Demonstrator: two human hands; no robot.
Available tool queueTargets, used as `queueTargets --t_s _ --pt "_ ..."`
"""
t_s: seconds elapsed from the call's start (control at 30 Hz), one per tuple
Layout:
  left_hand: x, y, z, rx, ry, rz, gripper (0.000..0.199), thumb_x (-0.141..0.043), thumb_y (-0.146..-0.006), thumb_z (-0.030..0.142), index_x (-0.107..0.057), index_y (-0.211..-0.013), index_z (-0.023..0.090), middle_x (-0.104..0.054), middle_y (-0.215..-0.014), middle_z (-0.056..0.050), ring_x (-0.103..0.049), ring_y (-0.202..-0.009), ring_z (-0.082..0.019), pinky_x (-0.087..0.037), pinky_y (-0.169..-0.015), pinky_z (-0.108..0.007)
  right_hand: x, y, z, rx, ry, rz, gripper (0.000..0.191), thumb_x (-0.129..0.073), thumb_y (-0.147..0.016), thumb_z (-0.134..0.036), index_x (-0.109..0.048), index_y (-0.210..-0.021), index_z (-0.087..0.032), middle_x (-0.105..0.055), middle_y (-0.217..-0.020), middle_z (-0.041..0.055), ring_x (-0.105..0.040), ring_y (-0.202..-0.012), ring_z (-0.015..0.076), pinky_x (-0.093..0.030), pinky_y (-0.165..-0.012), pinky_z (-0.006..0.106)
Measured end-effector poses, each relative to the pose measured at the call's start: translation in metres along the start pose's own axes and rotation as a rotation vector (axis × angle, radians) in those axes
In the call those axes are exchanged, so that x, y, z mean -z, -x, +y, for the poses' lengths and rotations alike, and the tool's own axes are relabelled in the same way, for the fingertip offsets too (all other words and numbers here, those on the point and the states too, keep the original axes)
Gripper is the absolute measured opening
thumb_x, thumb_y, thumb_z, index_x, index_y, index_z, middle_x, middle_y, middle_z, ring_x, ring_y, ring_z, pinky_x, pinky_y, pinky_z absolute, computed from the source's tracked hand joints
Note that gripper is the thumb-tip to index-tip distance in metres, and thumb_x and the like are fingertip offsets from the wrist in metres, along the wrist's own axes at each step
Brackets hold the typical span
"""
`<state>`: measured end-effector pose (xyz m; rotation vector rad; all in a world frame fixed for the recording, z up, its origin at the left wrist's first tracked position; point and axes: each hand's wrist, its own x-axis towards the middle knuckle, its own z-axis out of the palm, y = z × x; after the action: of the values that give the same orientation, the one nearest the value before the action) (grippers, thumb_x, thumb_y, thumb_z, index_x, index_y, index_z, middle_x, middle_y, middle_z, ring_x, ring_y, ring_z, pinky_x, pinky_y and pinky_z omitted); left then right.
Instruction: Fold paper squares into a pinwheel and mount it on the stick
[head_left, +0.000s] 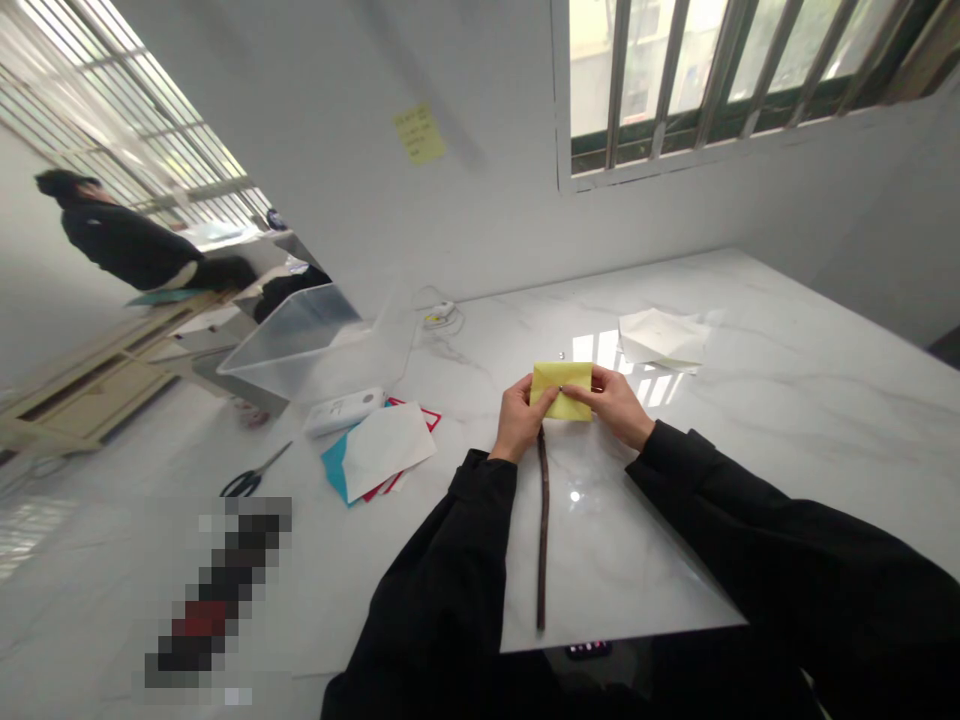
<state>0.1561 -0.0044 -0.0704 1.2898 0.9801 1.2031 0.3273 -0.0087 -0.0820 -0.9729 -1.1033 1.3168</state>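
Left hand (517,418): you pinch a small yellow folded paper (561,390)
Right hand (609,402): you hold its other side
Below: long dark brown strap (542,530) on white marble bench (787,420)

Obscured items: one pixelated object (217,600) at lower left, unidentifiable; a yellow paper (561,390), its sides covered by the left hand (517,418) and right hand (609,400); a yellow sticky note (418,134), writing too small to read; a barred window (720,80), cut off by the top edge.
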Motion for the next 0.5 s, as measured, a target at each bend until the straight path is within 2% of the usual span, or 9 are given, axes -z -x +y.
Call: queueTargets --t_s 0.13,0.3,0.4,0.5 --pt "0.002 -0.001 0.005 -0.010 -0.006 0.026 0.054 -0.087 -0.074 0.052 -0.073 -0.108 0.012 -0.079 -0.101 -0.011 -0.074 -0.089 -0.023 -0.059 -0.084 -0.034 0.001 0.000 0.000 -0.067 -0.106 -0.046 0.048 -0.089 -0.075 -0.048 -0.075 -0.113 -0.021 -0.079 -0.121 0.0088 -0.076 -0.104 0.0269 -0.063 -0.093 0.041" --pt "-0.002 0.002 0.008 -0.023 -0.023 0.027 0.054 -0.086 -0.076 0.053 -0.074 -0.109 0.012 -0.078 -0.101 -0.010 -0.073 -0.088 -0.022 -0.058 -0.082 -0.033 0.000 0.001 0.001 -0.068 -0.153 -0.109 0.046 -0.091 -0.075 -0.044 -0.077 -0.114 -0.022 -0.079 -0.122 0.0078 -0.075 -0.110 0.0283 -0.061 -0.100 0.043" --pt "-0.001 0.002 0.011 -0.035 -0.036 0.012 0.055 -0.082 -0.078 0.060 -0.075 -0.106 0.013 -0.077 -0.096 -0.009 -0.072 -0.085 -0.022 -0.056 -0.077 -0.031 0.001 0.001 0.001 -0.088 -0.122 -0.107 0.047 -0.092 -0.073 -0.042 -0.078 -0.113 -0.022 -0.080 -0.118 0.0082 -0.076 -0.107 0.0293 -0.062 -0.099 0.045" --pt "0.012 -0.004 0.012 -0.034 -0.028 0.058 0.059 -0.072 -0.082 0.071 -0.074 -0.100 0.015 -0.075 -0.088 -0.008 -0.070 -0.075 -0.019 -0.054 -0.069 -0.029 0.003 0.000 -0.003 -0.132 -0.131 -0.069 0.045 -0.092 -0.072 -0.042 -0.079 -0.109 -0.021 -0.080 -0.118 0.0089 -0.076 -0.107 0.0294 -0.064 -0.095 0.043"
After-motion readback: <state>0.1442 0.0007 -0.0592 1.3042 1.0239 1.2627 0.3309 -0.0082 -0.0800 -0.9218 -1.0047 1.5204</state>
